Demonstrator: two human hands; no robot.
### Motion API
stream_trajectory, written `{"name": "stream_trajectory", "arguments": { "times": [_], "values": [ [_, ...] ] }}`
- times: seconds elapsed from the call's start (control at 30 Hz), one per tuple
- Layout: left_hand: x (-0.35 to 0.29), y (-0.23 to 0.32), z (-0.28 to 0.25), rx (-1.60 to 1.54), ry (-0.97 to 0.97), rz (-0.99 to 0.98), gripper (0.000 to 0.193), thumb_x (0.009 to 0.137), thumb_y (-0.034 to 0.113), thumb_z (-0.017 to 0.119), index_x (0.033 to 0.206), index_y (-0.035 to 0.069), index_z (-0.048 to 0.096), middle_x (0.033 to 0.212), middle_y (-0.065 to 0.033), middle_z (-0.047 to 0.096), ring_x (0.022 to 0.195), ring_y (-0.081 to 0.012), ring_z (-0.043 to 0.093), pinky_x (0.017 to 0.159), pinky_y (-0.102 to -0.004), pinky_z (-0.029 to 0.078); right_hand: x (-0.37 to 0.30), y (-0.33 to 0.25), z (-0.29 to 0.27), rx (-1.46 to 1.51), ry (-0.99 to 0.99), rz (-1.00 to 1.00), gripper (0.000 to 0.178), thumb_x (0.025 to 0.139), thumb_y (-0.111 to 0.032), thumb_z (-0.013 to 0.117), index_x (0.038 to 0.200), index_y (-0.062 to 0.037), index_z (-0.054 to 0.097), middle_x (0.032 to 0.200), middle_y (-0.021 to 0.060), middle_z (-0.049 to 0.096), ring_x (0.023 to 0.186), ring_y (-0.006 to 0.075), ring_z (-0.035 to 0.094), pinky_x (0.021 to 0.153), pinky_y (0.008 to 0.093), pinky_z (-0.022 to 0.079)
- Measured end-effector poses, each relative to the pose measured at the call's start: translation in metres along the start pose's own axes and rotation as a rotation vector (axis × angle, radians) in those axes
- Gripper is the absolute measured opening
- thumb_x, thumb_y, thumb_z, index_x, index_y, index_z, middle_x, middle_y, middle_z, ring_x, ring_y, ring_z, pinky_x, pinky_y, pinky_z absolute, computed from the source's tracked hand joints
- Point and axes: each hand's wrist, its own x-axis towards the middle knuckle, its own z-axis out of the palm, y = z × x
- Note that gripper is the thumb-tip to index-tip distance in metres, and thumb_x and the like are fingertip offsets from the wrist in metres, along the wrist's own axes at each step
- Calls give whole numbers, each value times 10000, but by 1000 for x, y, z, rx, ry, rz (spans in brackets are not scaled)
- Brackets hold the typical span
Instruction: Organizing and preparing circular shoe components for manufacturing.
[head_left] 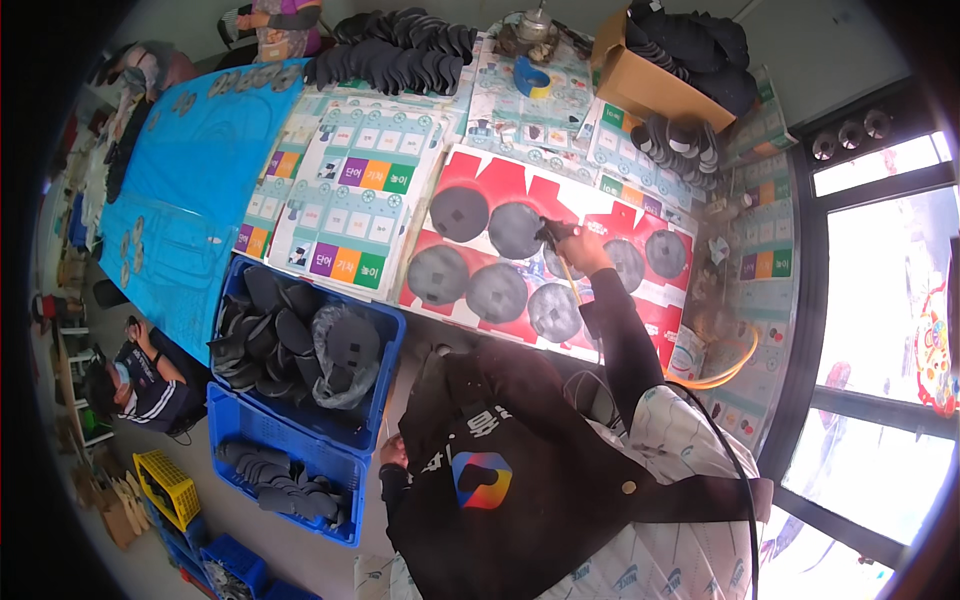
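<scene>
1. One right hand [583, 245], arm stretched forward over the red sheet [480, 175], clenched round a dark spray gun [552, 232]. The gun sits near the sheet's middle; its long axis runs roughly left to right, nozzle end pointing left toward the grey discs. Its exact shape is hard to make out, being dark and small.
2. One yellowish hose [568, 278], running from the gun down along the sleeve; its lower course is hidden behind the forearm.
3. Eight or so round grey discs [497, 292], lying flat on the red sheet in two rows; those right of the gun are partly covered by hand and arm.
4. One left hand [392, 455], low, below the sheet and beside a blue crate [385, 375]. It is largely hidden by the black apron [500, 470], so whether it is closed or loose cannot be told.
5. One blue crate, left of and below the red sheet, holding dark soles and a bagged bundle.
</scene>
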Motion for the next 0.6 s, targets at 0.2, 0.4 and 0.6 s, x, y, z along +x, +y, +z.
{"name": "stream_trajectory", "arguments": {
  "times": [0.2,0.4,0.6],
  "values": [
    [-10,-4,8,153,105,55,319,959,120,457,1191,-3,638,984,-69,722,672,-121,618,461,-236,404,-10,-24,-8,90,303,70,251,771,-209,582,869,-14,706,871,274,687,890,436,678,783,518,523],
    [-16,-7,10,887,-69,562,314,954,95,443,1162,3,658,907,-35,702,606,-83,560,439,-222,363,-14,-44,-10,302,-24,145,188,693,-164,661,759,10,690,663,200,662,658,325,689,645,417,524],
    [-15,-9,8,893,-49,479,290,946,68,443,1122,11,666,707,37,536,512,-65,450,417,-207,323,-7,-30,8,44,-69,-95,139,683,-123,667,674,13,640,563,119,579,523,207,603,488,368,445]
  ]
}}
